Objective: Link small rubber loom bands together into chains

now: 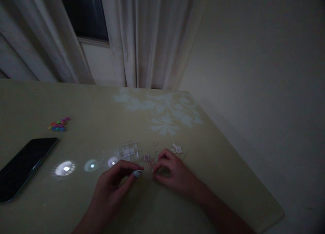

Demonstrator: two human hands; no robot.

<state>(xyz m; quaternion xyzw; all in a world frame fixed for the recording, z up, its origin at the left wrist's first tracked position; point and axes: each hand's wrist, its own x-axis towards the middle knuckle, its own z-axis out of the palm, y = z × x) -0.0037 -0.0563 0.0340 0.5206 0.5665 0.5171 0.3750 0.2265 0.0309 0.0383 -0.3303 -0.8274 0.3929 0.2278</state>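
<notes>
Between the thumb and fingertips of my left hand (114,181) is a small bundle of pale blue and white bands (137,173). To the right of it, my right hand (172,169) is curled, its thumb and index finger close together at a small pale ring (151,170), dim and partly hidden by the fingertips. Just beyond the fingers lies a loose group of small pink and purple rings (146,158). A white ring (155,143) lies farther back. Behind my left hand sits a clear plastic box (129,151) with a pale piece in it.
Small white plastic pieces (177,148) lie beyond my right hand. On the left are a dark phone (26,166) and a pile of multicoloured small pieces (59,125). Light reflections show on the table (88,125). Curtains (157,41) and a wall stand behind.
</notes>
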